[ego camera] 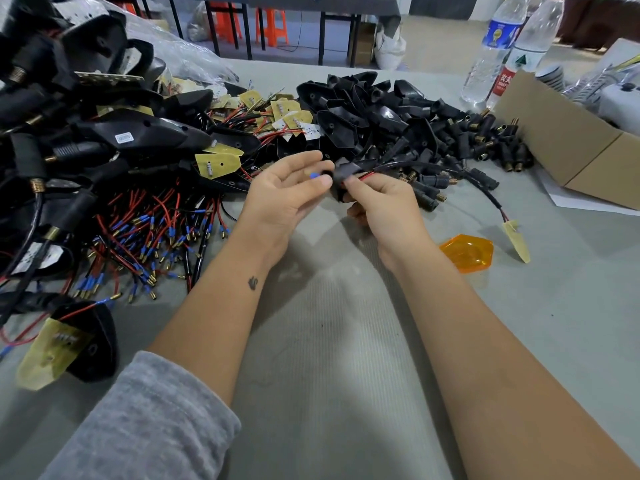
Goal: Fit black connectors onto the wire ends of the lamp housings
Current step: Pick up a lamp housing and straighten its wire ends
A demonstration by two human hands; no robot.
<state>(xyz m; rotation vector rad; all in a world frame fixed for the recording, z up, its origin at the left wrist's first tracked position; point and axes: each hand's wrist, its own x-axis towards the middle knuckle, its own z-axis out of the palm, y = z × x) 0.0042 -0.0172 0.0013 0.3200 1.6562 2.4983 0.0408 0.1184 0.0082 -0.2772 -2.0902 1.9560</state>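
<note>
- Head view: both hands are raised just above the grey ribbed tabletop [329, 341], meeting near the middle of the picture.
- The left hand [284, 195] is seen with its fingers loosely curled; a small black part with a blue-sleeved wire end [314, 175] is pinched between its thumb and fingertips.
- The right hand [384, 206] is curled around a black plastic connector [343, 171], with thin red and black wires [363, 176] pressed under its fingertips.
- The two hands are almost touching, and the connector is held between them.
- A black sheathed cable [433, 168] is seen running from the connector to the right, ending in a yellowish pointed circuit board [517, 242] lying on the tabletop.
- An orange translucent lens [467, 252] is seen lying just to the right of the right wrist.
- A heap of black lamp housings with yellow boards and red, blue-tipped wires [114, 188] is spread to the left of the left hand.
- A pile of loose black connectors and shells [398, 126] is heaped beyond the hands.
- A brown cardboard box [568, 147] stands at the far right.
- Two clear plastic water bottles [498, 46] stand behind the box; one bears a blue label, the other a red label with Chinese characters that cannot be read with certainty.
- A small white sticker on one housing is too blurred to be read.
</note>
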